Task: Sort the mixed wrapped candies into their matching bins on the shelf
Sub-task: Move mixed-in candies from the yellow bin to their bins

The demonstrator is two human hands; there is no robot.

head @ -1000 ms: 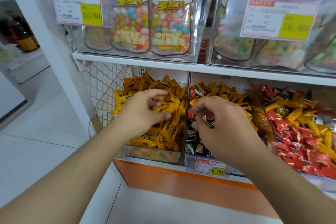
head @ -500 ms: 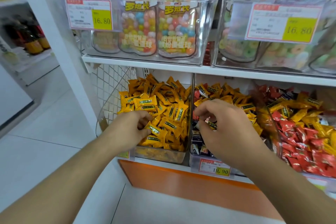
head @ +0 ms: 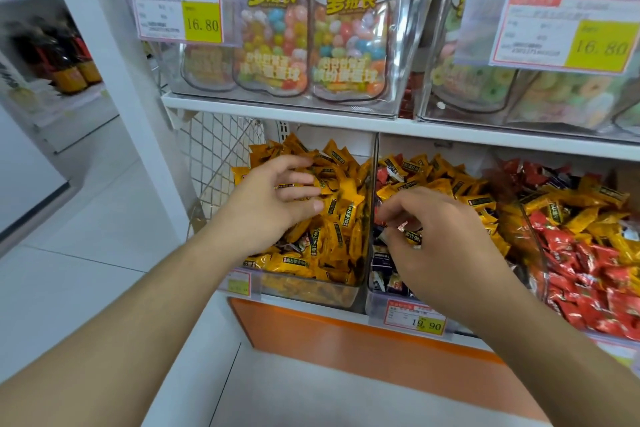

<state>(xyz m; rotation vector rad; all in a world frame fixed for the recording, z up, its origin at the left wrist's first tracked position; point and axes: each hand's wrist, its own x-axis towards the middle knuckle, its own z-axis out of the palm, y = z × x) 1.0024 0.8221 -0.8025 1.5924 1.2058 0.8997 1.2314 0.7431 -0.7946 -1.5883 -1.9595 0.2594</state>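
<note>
Left grip (head: 273, 198) lies flat, fingers apart, on yellow candies (head: 332, 218); right grip (head: 433, 236) pinches one candy (head: 403, 227). Lower tag (head: 414, 321) says 19.90.

The price tag (head: 179, 11) clipped to the upper left clear bin (head: 412, 45) reads "16.80" on its yellow patch; its smaller print is too blurred to read; the price tag on the upper right bin (head: 568, 32) likewise reads "16.80" on yellow, the rest illegible; the two fox-faced candy bags (head: 273, 28) in the upper left bin carry large yellow Chinese characters, and more white characters lower down, not clear enough to give; the lower price tag (head: 414, 318) under the middle candy bin shows "19.90" on yellow; the small tag (head: 239, 282) under the left bin of yellow candies cannot be read; the print on the yellow wrappers (head: 341, 218) is too small to tell.
</note>
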